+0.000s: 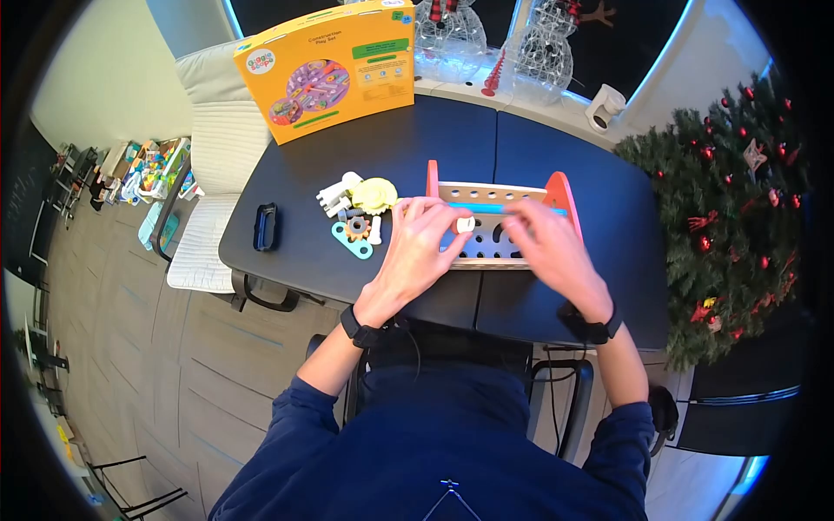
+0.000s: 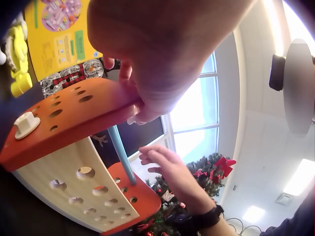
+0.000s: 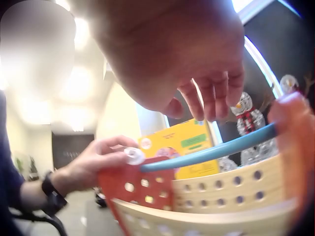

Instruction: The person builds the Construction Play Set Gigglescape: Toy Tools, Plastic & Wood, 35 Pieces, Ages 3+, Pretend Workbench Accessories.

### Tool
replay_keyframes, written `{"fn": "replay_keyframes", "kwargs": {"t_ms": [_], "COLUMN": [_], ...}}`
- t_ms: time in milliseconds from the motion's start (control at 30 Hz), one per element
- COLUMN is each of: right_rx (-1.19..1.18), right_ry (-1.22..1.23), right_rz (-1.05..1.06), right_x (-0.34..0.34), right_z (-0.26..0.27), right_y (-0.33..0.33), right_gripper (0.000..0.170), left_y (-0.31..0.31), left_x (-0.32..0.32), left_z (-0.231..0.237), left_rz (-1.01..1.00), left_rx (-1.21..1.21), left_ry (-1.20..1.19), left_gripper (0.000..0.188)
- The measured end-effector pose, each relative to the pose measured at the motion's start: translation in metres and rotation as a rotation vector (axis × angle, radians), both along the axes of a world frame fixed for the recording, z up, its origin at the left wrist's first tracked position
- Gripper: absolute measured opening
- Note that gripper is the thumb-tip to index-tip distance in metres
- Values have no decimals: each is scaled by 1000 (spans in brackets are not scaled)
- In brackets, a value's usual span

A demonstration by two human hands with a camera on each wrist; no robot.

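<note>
A toy toolbox has perforated pale wooden sides (image 3: 246, 214), orange-red end panels (image 2: 74, 110) and a blue handle bar (image 3: 216, 150). At the upper part of its left end panel, my left hand (image 1: 415, 239) pinches a small round white plastic piece (image 3: 134, 156) between thumb and fingers. Its exact kind cannot be told. Lower on that panel's outer face sits a white plastic bolt head (image 2: 25, 125). My right hand (image 1: 552, 252) is over the right part of the toolbox, its fingers loosely bent and apart from the bar, holding nothing.
Left of the toolbox lie a yellow toy piece (image 1: 375, 195), an orange gear (image 1: 357, 228), a teal plate (image 1: 352, 243) and white bolts (image 1: 334, 198). A dark blue tray-like object (image 1: 266, 227) is farther left. The yellow box (image 1: 347, 78) stands behind on the black table (image 1: 300, 174).
</note>
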State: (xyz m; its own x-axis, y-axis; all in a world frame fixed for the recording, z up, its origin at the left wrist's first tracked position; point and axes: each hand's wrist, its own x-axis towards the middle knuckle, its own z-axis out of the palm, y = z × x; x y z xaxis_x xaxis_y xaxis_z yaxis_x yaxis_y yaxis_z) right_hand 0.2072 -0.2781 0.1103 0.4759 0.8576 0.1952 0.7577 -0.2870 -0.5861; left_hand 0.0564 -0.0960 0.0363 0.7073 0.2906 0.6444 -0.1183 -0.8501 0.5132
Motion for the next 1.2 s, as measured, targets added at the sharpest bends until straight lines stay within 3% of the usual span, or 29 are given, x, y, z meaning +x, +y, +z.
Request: {"fn": "replay_keyframes", "kwargs": {"t_ms": [167, 267, 367, 500, 533, 633, 733, 767, 867, 1067, 1200], "right_rx": [-58, 33, -19, -124, -160, -198, -196, -197, -174, -204, -209], "right_ry": [237, 312, 441, 413, 383, 369, 418, 437, 408, 428, 418], "right_rz": [80, 147, 140, 97, 96, 94, 73, 64, 57, 46, 29], "right_x": [-17, -5, 5, 9, 10, 13, 13, 13, 9, 3, -5], "right_z": [-16, -37, -42, -52, -53, -62, -85, -89, -87, -87, -89], "right_y": [24, 30, 31, 28, 28, 30, 34, 34, 30, 25, 20], "right_gripper": [26, 27, 29, 27, 28, 32, 33, 33, 33, 34, 34], "left_y": [-4, -1, 1, 8, 10, 22, 23, 25, 21, 12, 10], "left_x": [1, 0, -3, 1, 5, 9, 9, 9, 4, 2, 5], "left_z": [-1, -5, 0, -12, -17, -32, -45, -48, -46, -37, -42], "left_rz": [8, 1, -56, -1, 70, -57, -99, -175, -340, -351, -334], "left_rx": [173, 198, 149, -118, -258, -926, -1071, -1122, -1312, -1457, -1325], "left_ry": [-21, -1, 85, -20, 5, 147, 226, 251, 227, 221, 197], "left_gripper": [33, 34, 43, 62, 63, 82, 92, 104, 105, 106, 103]}}
